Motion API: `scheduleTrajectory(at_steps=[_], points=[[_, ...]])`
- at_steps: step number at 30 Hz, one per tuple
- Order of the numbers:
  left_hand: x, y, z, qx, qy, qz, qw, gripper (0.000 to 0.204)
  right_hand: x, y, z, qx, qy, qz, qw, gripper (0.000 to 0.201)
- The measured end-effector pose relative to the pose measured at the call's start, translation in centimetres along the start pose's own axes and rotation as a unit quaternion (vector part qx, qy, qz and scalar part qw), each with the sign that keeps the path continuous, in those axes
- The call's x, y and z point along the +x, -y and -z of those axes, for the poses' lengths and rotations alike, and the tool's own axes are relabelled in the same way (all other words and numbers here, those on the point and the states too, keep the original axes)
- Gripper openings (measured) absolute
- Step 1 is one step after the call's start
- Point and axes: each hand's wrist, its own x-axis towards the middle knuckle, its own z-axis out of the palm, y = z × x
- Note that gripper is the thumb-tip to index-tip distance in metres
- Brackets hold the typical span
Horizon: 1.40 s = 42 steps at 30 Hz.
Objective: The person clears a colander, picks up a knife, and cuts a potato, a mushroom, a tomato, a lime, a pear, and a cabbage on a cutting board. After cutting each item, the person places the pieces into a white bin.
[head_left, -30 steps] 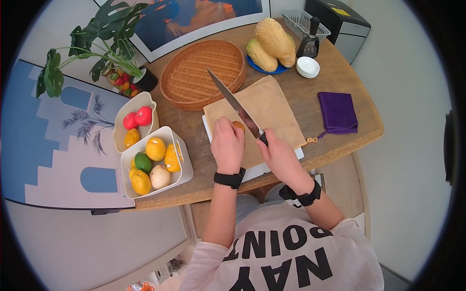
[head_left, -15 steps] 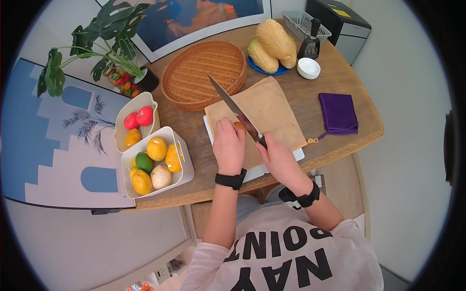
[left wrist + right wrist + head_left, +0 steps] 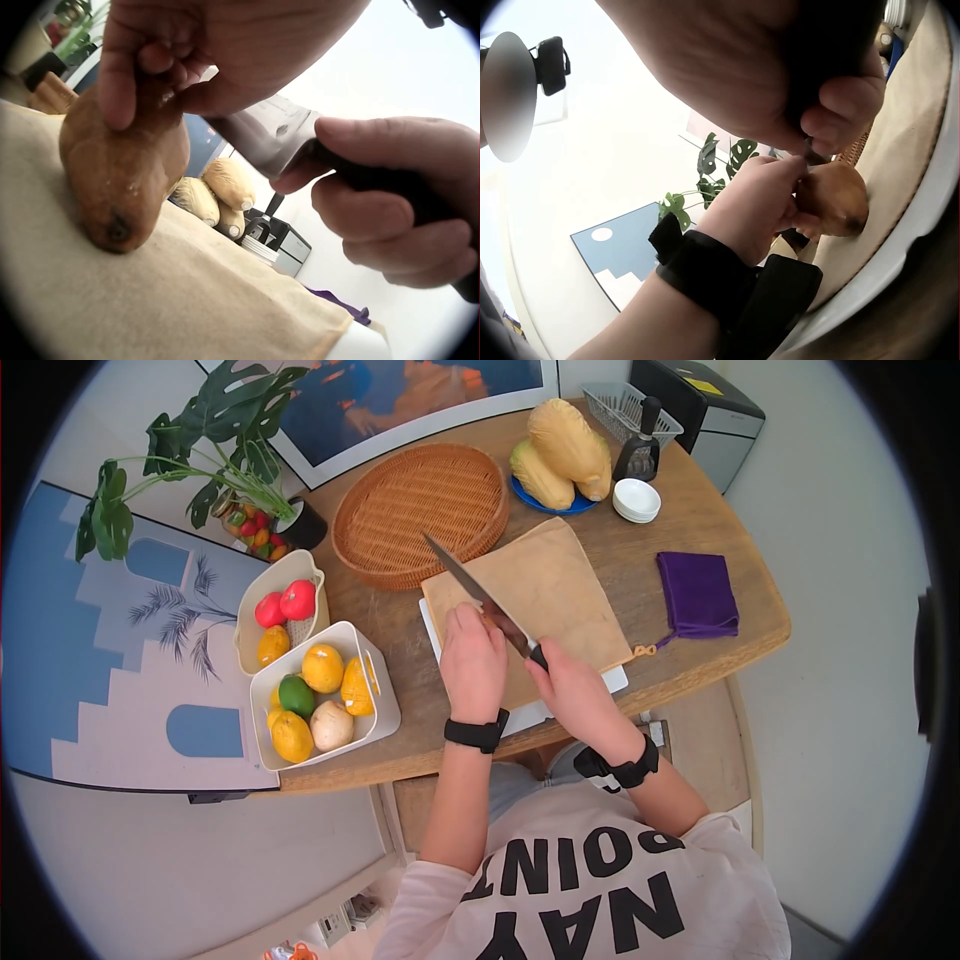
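Observation:
In the head view my left hand (image 3: 473, 663) holds a glossy brown, pear-shaped fruit or vegetable, mostly hidden there behind the fingers. The left wrist view shows this brown piece (image 3: 124, 176) with its dark-spotted end low against the tan cloth (image 3: 187, 300), fingers and thumb gripping its upper part. My right hand (image 3: 580, 695) grips the black handle of a kitchen knife (image 3: 465, 578). Its broad blade points up and left across the cloth, beside the left fingertips. In the right wrist view the brown piece (image 3: 836, 199) sits just below the right hand.
A white board (image 3: 615, 678) shows under the cloth. Left stand a white bin (image 3: 385, 705) of yellow and green fruit and a cream basket (image 3: 318, 605) with red ones. Behind lie a wicker tray (image 3: 420, 510) and pale yellow vegetables (image 3: 565, 445); a purple cloth (image 3: 697, 592) lies right.
The knife tip has dropped slightly and moved left, and the blade now overlaps the brown piece more in the head view. The left hand keeps its grip almost unmoved.

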Motion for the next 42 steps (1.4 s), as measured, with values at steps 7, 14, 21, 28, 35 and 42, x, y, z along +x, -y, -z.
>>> scheduleTrajectory(at_steps=[7, 14, 21, 28, 35, 42], points=[[0.0, 1.0, 1.0, -0.122, 0.037, 0.041, 0.991, 0.016, 0.2, -0.5, -0.5, -0.016, 0.034, -0.002, 0.999, 0.023], [-0.3, 1.2, 0.8, -0.109, -0.011, 0.087, 0.99, 0.02, -0.1, 0.1, -0.3, -0.026, 0.039, -0.016, 0.999, 0.023], [-0.5, 1.5, 0.8, -0.087, -0.032, 0.055, 0.994, 0.018, -0.1, 1.5, 0.6, 0.016, 0.014, -0.005, 1.0, 0.023], [-0.6, 1.1, 0.8, -0.064, -0.039, 0.044, 0.996, 0.014, 0.0, 0.1, -0.7, -0.025, 0.033, 0.016, 0.999, 0.025], [-0.6, 0.8, 1.0, -0.083, -0.037, 0.076, 0.993, 0.014, -0.1, 1.4, 0.4, -0.037, 0.032, 0.01, 0.999, 0.024], [-0.7, 1.2, 0.8, -0.068, -0.041, 0.05, 0.996, 0.014, -0.1, 0.7, -0.4, -0.052, 0.034, 0.018, 0.998, 0.024]])
